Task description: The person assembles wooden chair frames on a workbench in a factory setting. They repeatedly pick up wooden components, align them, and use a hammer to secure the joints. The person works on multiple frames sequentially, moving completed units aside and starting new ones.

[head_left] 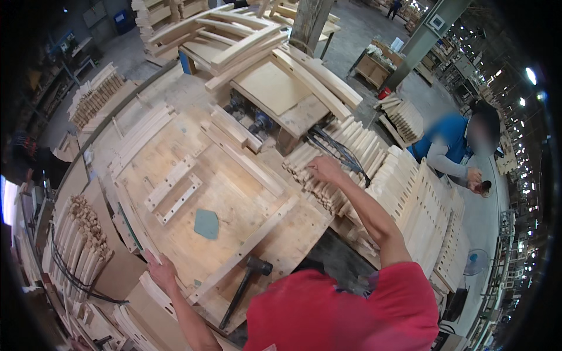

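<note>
Your right hand [325,169] curls its fingers at slender pale wooden spindles [358,140], apparently selecting; lifting calls for pinching (left hand [162,273]: cannot tell finger closure).

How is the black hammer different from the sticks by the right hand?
The hammer is black, but the sticks are pale wood. The hammer lies by itself on the board, while the sticks are piled together. No hand is on the hammer, but the right hand is at the sticks. Both are long, though the hammer has a chunky head.
</note>
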Demonstrator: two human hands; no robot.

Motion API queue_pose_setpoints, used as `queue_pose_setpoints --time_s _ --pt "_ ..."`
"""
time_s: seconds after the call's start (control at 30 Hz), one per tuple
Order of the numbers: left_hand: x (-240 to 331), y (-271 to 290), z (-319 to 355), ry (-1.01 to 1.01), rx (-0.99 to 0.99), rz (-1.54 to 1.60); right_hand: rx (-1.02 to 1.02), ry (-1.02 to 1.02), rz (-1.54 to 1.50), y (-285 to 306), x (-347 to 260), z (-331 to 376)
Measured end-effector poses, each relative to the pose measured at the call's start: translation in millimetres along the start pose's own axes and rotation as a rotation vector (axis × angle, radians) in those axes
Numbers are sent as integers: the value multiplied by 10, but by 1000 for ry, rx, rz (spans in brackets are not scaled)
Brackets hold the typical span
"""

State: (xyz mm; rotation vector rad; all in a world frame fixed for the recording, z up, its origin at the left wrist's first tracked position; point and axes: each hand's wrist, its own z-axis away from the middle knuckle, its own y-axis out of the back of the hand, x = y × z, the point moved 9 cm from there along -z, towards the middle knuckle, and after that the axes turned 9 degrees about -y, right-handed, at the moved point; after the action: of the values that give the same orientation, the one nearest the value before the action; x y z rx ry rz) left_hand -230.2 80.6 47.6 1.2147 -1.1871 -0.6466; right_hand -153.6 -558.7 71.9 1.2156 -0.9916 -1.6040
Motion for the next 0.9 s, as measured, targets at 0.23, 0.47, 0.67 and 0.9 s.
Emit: queue_pose_setpoints --time_s 0.23,0.47,0.67,0.9 --pt "391 28 58 -149 -26 227 -85 -147 12 -1002 -727 -319" --pt "219 326 145 -117 2 119 -25 -50 -87 -792 -1143 -79" --pt "324 284 228 -69 -44 195 81 -83 -121 -822 -955 131" --pt "275 411 266 -33 -16 170 106 -111 182 -184 -111 -12"
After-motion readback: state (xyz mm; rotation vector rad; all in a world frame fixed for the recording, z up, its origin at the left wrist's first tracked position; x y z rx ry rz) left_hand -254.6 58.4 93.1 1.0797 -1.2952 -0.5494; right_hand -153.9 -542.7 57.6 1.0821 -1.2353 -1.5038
